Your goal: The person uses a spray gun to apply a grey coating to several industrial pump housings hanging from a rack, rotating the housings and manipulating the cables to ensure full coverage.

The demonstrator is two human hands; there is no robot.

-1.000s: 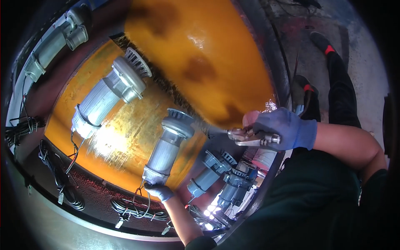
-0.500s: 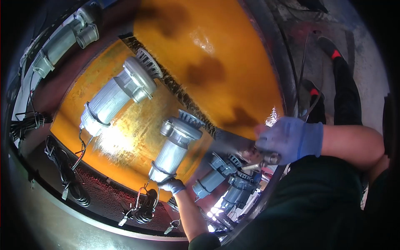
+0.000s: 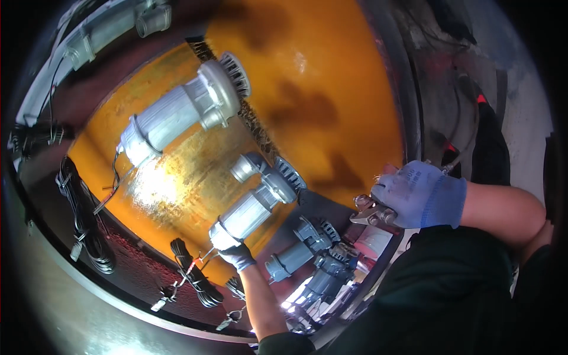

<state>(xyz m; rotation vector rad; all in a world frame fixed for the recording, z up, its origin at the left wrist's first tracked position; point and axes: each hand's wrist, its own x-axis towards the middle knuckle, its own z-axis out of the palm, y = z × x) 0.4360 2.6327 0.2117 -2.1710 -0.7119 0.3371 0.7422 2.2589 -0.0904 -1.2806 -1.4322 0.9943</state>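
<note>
My left hand (image 3: 238, 258), in a blue-grey glove, grips the lower end of a silver, ribbed submersible pump (image 3: 244, 214). The pump leans up and to the right, its round outlet (image 3: 242, 170) facing left and a slotted base at its top end. My right hand (image 3: 408, 192), gloved in blue, is closed round a metal spray gun (image 3: 374, 214) just right of the pump. The gun's nozzle end points left; its handle is hidden in my fist. A thin hose (image 3: 462, 155) shows behind that hand.
A larger silver pump (image 3: 171, 115) lies to the left on an orange surface (image 3: 307, 77). Another pump (image 3: 106, 32) is at the far left. Several dark grey pumps (image 3: 293, 260) lie near my lap. Coiled black cables (image 3: 198, 281) lie along the near rim. A person's dark-clothed legs (image 3: 491, 148) show at right.
The pump in my left hand has turned, bringing its outlet into view on the left. My right hand and the spray gun have shifted slightly; the gun shows more clearly. The whole view has tilted somewhat.
</note>
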